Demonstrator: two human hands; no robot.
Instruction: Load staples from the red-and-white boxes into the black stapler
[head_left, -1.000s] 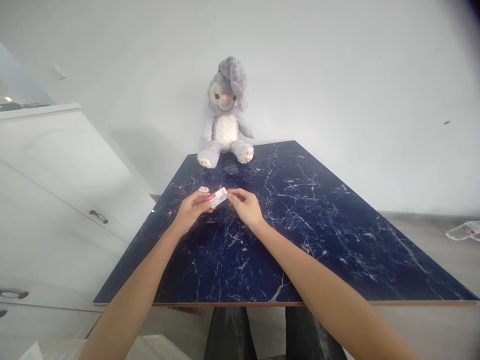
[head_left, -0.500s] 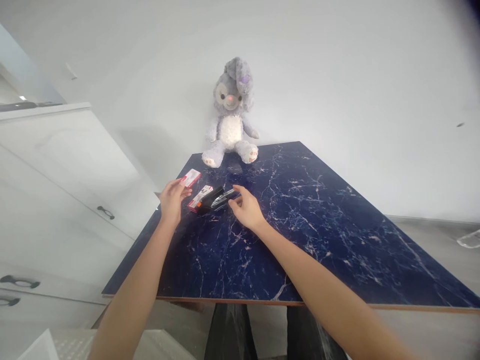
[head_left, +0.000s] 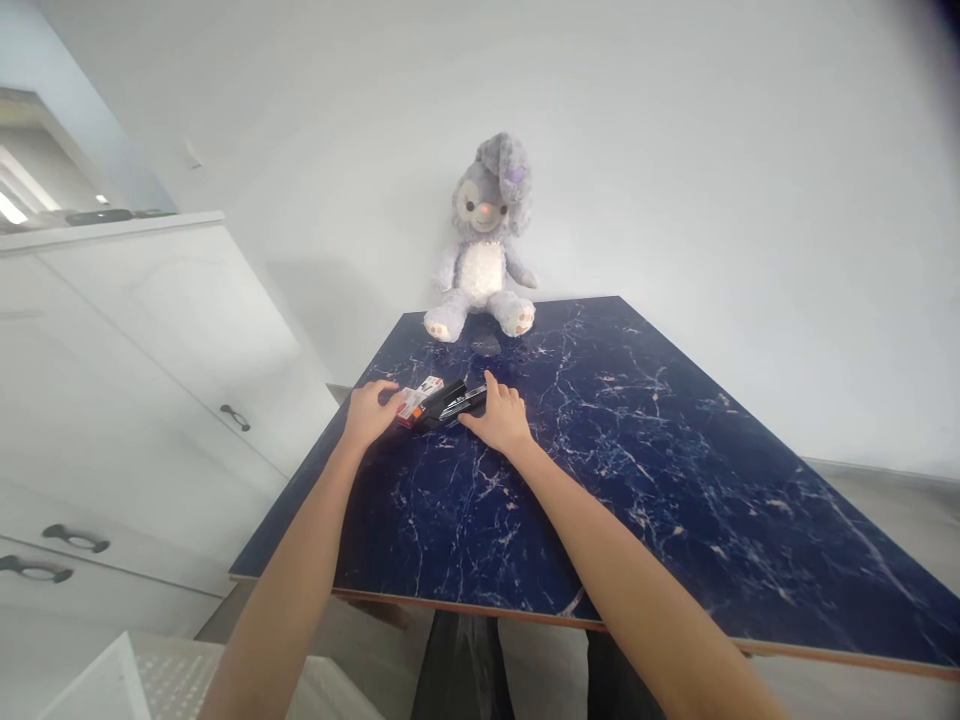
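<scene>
Your table fills most of the view, a dark blue marbled top with a pale edge, set against a white wall. To your left stands a white cabinet with dark handles on its doors and drawers. At the far end of the table a grey and white plush rabbit sits upright with its back to the wall.

Your right hand lies palm down on the table, fingers pressed together and stretched forward, their tips resting on the near end of the black stapler. The stapler lies flat near the left edge of the table, well in front of the rabbit.

Your left hand rests just left of the stapler, fingers curled loosely down over a small red and white box. The box lies on the table touching the stapler's left side. You cannot tell from this view whether those fingers grip the box or only cover it.
</scene>
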